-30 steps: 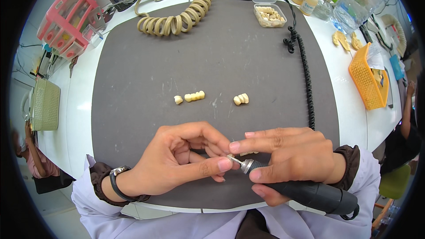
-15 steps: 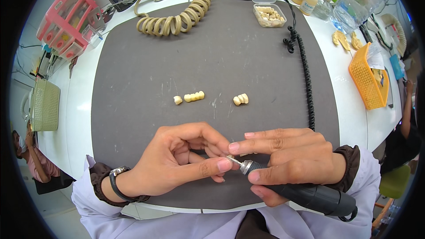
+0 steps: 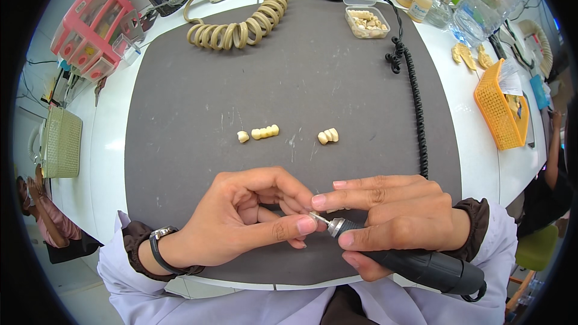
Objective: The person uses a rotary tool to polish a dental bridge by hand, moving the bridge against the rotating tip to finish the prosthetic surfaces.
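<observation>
My right hand [image 3: 400, 213] is closed around a black dental handpiece [image 3: 430, 268], its silver collet and thin bur pointing left. Pinched between the thumb and fingers of my left hand [image 3: 259, 213] is a small tooth-coloured piece [image 3: 314, 213], mostly hidden by the fingertips. The bur's tip meets this piece, and a right fingertip rests close beside it. Beyond my hands lie a single dental crown [image 3: 242, 136], a row of joined crowns [image 3: 265, 132] and a shorter joined block of crowns [image 3: 328, 136]. More pale pieces show partly under my right fingers.
A grey mat [image 3: 283, 84] covers the white table. A black coiled cord [image 3: 415, 102] runs down its right side. At the back are a beige coiled hose [image 3: 238, 33] and a clear box of tooth pieces [image 3: 367, 24]. An orange basket [image 3: 503, 105] stands right, a green basket [image 3: 62, 141] left.
</observation>
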`<state>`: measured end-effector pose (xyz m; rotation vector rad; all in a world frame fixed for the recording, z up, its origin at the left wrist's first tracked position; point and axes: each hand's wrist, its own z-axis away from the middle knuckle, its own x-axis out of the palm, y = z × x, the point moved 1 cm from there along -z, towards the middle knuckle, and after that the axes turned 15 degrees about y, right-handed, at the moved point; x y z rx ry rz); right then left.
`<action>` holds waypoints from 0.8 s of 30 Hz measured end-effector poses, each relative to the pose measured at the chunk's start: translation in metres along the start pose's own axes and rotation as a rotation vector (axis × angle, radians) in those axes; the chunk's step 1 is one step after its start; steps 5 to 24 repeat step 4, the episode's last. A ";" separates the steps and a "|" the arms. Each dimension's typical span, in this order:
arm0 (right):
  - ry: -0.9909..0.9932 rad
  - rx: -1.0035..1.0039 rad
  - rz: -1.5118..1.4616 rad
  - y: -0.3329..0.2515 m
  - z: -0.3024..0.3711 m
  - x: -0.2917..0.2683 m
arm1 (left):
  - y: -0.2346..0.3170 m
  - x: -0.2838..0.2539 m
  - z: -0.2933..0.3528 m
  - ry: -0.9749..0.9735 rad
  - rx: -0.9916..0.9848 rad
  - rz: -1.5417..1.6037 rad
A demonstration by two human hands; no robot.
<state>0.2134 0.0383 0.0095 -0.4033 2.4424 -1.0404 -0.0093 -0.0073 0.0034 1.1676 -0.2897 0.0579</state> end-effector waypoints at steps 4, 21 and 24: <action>0.005 0.000 0.002 0.000 0.000 0.001 | 0.001 0.002 0.000 0.030 -0.006 -0.013; 0.005 0.000 0.002 0.000 0.000 0.001 | 0.001 0.002 0.000 0.030 -0.006 -0.013; 0.005 0.000 0.002 0.000 0.000 0.001 | 0.001 0.002 0.000 0.030 -0.006 -0.013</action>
